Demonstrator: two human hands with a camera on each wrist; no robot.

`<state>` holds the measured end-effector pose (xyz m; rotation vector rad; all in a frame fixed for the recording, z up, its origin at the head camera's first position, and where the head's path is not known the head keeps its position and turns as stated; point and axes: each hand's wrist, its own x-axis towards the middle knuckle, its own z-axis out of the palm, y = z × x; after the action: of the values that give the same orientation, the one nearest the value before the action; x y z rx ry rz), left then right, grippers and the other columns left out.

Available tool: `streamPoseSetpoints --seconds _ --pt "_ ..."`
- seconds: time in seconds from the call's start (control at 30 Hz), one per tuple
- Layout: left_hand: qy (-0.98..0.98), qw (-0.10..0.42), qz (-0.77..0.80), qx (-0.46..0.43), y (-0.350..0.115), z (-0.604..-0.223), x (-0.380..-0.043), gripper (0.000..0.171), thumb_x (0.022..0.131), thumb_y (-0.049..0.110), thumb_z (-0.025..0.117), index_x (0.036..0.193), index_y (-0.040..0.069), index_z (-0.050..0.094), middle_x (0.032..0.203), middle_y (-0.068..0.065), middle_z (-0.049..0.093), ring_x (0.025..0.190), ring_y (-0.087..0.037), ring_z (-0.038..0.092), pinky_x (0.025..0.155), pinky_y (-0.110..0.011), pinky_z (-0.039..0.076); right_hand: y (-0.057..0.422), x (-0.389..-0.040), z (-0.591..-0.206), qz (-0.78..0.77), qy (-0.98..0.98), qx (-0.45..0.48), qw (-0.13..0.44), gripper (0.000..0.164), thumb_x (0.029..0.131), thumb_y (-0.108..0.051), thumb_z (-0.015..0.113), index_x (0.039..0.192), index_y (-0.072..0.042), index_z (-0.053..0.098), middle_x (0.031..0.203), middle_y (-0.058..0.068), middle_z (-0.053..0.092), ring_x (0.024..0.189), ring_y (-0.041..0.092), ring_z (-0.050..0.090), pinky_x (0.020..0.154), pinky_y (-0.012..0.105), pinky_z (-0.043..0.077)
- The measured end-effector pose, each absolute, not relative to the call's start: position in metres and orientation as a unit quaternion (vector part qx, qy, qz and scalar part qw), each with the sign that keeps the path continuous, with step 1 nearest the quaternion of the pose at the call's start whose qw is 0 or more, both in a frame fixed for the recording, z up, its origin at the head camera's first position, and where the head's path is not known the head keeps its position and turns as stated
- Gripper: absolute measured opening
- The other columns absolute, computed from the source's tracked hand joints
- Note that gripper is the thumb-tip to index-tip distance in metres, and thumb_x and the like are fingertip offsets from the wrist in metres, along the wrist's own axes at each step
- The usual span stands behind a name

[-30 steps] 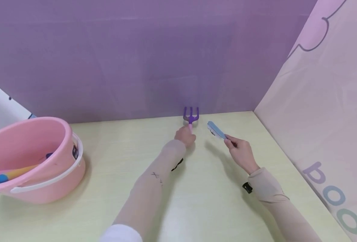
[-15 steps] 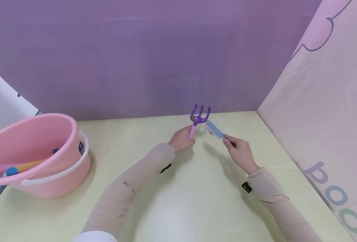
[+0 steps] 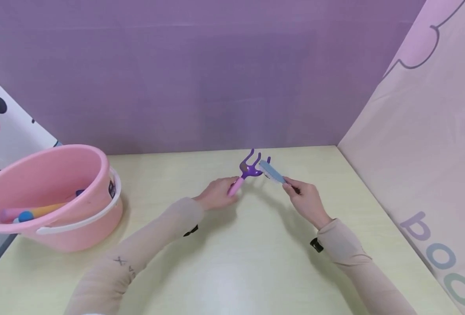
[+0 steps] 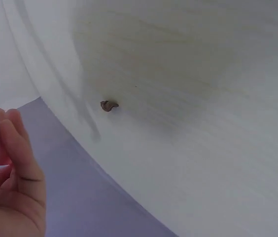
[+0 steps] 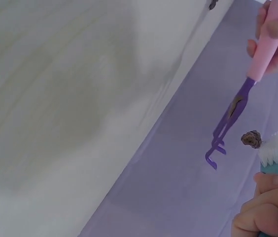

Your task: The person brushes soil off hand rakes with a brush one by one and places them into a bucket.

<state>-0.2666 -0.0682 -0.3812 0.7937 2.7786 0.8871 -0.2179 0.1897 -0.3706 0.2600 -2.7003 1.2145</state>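
My left hand (image 3: pixel 218 193) grips the pink handle of a small garden fork (image 3: pixel 250 169), whose purple tines slant up to the right. Brown residue marks the fork's purple head in the right wrist view. Between thumb and fingers, my right hand (image 3: pixel 305 199) holds a blue brush (image 3: pixel 273 171) with white bristles (image 5: pixel 275 148). From the head view, the brush's tip overlaps the tines; whether they touch I cannot tell. A brown clump (image 5: pixel 251 138) sits at the bristles' edge. Another small brown clump (image 4: pixel 108 105) lies on the table in the left wrist view.
A pink bucket (image 3: pixel 80 234) with a white handle stands on the left of the pale table (image 3: pixel 232 271); a pink basin holding several coloured items rests on it. A purple panel (image 3: pixel 216 78) borders the back, and a printed light panel (image 3: pixel 425 144) the right side.
My left hand has drawn back and leftward with the fork, whose tines have swung to the right toward the brush. The brush has shifted slightly left. The head view has turned a little left.
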Motion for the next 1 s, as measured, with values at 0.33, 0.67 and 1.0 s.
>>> streamPoseSetpoints --seconds 0.33,0.67,1.0 --pt "0.934 0.054 0.239 0.262 -0.091 -0.370 -0.229 0.036 0.079 0.013 0.062 0.114 0.007 0.055 0.078 -0.001 0.053 0.065 -0.014 0.048 0.063 -0.027 0.042 0.159 -0.218 -0.373 0.397 -0.907 0.121 0.074 0.035 0.093 -0.020 0.051 0.123 -0.002 0.057 0.057 0.002 0.043 0.044 0.008 0.031 0.040 0.021 0.030" --pt "0.942 0.048 0.219 0.250 -0.093 -0.365 -0.205 0.055 0.079 0.011 0.063 0.131 0.003 0.047 0.092 -0.003 0.060 0.064 -0.013 0.050 0.059 -0.026 0.043 0.133 -0.214 -0.378 0.308 -0.921 0.175 0.163 0.033 0.091 -0.015 0.055 0.118 0.002 0.059 0.059 0.003 0.050 0.044 0.006 0.032 0.040 0.020 0.029" --pt "0.945 -0.028 0.184 0.268 -0.084 -0.365 -0.190 0.059 0.076 0.008 0.064 0.130 -0.002 0.046 0.081 -0.006 0.059 0.057 -0.011 0.045 0.049 -0.023 0.040 0.122 -0.208 -0.379 0.089 -0.926 0.203 0.306 0.032 0.087 -0.020 0.058 0.114 -0.004 0.065 0.065 0.006 0.057 0.038 0.011 0.031 0.034 0.024 0.029"
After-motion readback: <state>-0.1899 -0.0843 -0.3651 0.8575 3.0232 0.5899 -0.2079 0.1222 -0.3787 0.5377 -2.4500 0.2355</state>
